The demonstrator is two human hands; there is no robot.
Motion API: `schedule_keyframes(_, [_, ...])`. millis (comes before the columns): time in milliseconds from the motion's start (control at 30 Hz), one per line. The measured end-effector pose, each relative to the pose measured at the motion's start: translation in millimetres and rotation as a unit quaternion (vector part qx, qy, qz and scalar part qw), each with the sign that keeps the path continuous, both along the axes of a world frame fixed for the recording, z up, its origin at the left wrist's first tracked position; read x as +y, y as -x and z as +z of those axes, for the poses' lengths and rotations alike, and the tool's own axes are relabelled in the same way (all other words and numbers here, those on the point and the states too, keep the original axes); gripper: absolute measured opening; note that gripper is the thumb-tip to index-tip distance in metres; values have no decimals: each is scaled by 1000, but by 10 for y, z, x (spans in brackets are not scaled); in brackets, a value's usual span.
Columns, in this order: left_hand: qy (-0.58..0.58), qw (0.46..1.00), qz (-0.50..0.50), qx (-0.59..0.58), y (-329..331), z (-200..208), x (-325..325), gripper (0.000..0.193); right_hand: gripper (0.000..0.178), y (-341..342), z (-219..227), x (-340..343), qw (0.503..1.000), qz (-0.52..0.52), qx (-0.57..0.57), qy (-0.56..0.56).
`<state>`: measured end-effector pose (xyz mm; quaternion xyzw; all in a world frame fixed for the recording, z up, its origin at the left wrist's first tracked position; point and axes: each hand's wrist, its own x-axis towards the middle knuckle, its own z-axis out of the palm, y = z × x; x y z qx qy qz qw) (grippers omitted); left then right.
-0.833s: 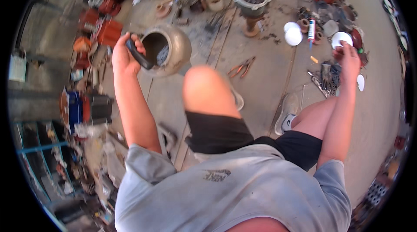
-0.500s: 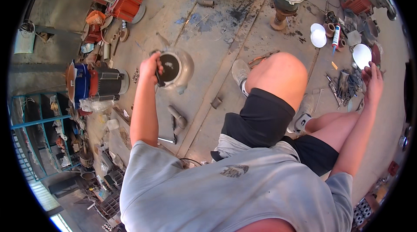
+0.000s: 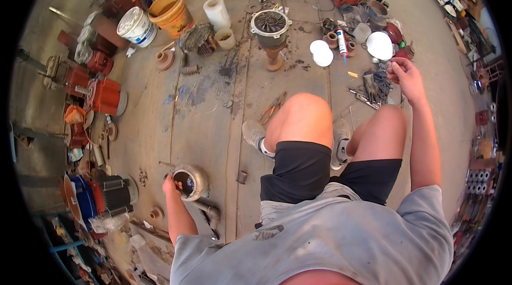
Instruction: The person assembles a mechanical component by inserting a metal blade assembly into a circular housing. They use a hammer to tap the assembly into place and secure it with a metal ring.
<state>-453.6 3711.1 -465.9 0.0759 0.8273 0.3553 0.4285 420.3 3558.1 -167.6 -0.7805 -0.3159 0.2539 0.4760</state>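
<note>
My left hand (image 3: 172, 183) is closed on the handle of a dull metal kettle (image 3: 200, 179), low at the left. The kettle's round mouth faces up and its inside looks dark. Just below it lies a hammer-shaped tool (image 3: 209, 213). Raised at the right, my right hand (image 3: 407, 78) has loosely bent fingers with nothing visible in them. In the picture it is nearest a bunch of dark gloves (image 3: 377, 83) and a white disc (image 3: 380, 45).
Ahead stands a motor part with a finned round top (image 3: 271, 21). Orange-handled pliers (image 3: 272, 108) lie by my left shoe. A sealant tube (image 3: 342, 43) stands among parts. Buckets (image 3: 172, 14) are at the far left; an electric motor (image 3: 114, 194) is at the left.
My view has swung, showing more of the far floor. The kettle, still in my left hand, is now lower and nearer my body. My right hand's fingers have bent more.
</note>
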Motion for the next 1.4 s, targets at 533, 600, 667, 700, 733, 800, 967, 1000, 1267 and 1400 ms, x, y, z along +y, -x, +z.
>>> schedule_keyframes(533, [276,801,-269,458,-812,392,263,50,44,-206,-824,-170,987,99,-89,88])
schedule_keyframes(600, [230,739,-378,507,-1240,725,549,65,46,-273,-960,119,983,141,-63,103])
schedule_keyframes(667, [112,703,-478,515,-1428,529,974,78,50,-283,-1137,492,974,185,-42,124])
schedule_keyframes(700, [27,708,-509,489,-1738,431,1236,78,52,-320,-1239,664,966,212,-55,136])
schedule_keyframes(733, [-76,665,-558,491,-2081,364,1474,77,53,-369,-1379,867,958,237,-69,144])
schedule_keyframes(800, [-194,637,-624,407,-3024,401,1824,71,57,-382,-1633,1276,939,285,-87,171])
schedule_keyframes(967, [-192,582,-745,264,-4968,501,2235,107,77,-159,-2313,2216,854,429,-137,261])
schedule_keyframes(1000, [-215,594,-725,275,-5196,400,2318,112,83,-101,-2424,2382,839,453,-135,271])
schedule_keyframes(1267, [-404,671,-598,172,-6218,-353,2994,118,112,98,-4000,3613,886,404,-126,190])
schedule_keyframes(1400, [-405,708,-574,68,-6278,-532,3066,90,112,560,-4255,3838,965,247,-57,65])
